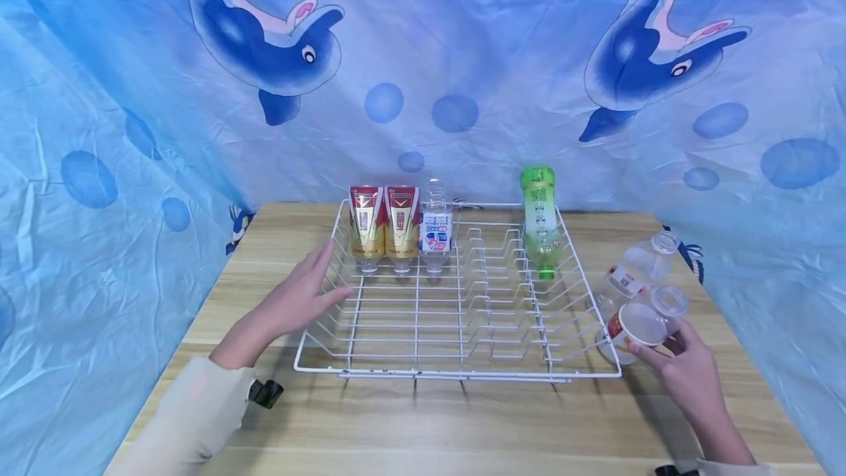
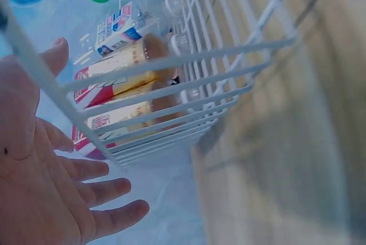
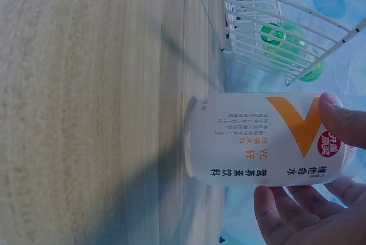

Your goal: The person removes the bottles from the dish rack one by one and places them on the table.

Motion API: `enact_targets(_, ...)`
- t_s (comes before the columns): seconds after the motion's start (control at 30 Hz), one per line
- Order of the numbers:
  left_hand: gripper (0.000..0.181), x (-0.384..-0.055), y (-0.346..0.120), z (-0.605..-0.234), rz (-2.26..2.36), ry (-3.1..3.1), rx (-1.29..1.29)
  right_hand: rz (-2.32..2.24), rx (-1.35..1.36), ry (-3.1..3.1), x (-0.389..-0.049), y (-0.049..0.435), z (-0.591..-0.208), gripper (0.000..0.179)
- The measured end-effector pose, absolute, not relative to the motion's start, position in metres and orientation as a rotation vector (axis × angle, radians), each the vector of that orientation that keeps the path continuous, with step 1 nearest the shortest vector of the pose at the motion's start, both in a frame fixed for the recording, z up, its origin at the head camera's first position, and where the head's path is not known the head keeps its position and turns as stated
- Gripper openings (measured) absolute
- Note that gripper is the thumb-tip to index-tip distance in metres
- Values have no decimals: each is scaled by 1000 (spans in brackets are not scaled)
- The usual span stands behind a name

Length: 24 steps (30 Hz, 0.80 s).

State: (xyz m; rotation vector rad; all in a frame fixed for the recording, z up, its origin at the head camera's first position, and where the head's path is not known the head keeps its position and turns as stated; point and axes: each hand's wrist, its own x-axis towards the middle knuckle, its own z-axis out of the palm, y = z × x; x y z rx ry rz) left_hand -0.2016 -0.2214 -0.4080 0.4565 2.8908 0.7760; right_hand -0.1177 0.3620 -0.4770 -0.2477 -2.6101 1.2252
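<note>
My right hand [image 1: 690, 373] holds a white drink can [image 3: 257, 139] with an orange V mark, thumb on one side and fingers on the other. The can is upright at the right of the white wire dish rack [image 1: 463, 374]; whether its base touches the table cannot be told. Behind it stand clear plastic bottles [image 1: 640, 263], partly hidden. My left hand [image 1: 297, 296] is at the rack's left rim, its fingers extended and gripping nothing. Inside the rack, two gold-and-red bottles [image 1: 366, 222] and a clear labelled bottle [image 1: 435, 232] stand upside down along the back left.
A green bottle [image 1: 540, 215] leans cap-down in the rack's back right. Wire dividers [image 1: 489, 292] fill the rack's right half. The wooden table [image 1: 423, 432] extends in front of it, and a blue dolphin-print curtain [image 1: 456, 35] hangs behind and at both sides.
</note>
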Motion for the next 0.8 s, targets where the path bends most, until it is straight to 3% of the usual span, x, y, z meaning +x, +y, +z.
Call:
enact_targets(0.47, 111, -287, -220, -362, 774, 2943, 444, 1272, -194, -2514, -118, 358, -483, 74)
enact_targets(0.8, 110, -317, -209, -350, 763, 2912, 438, 1360, -173, -2513, -120, 356, -488, 83)
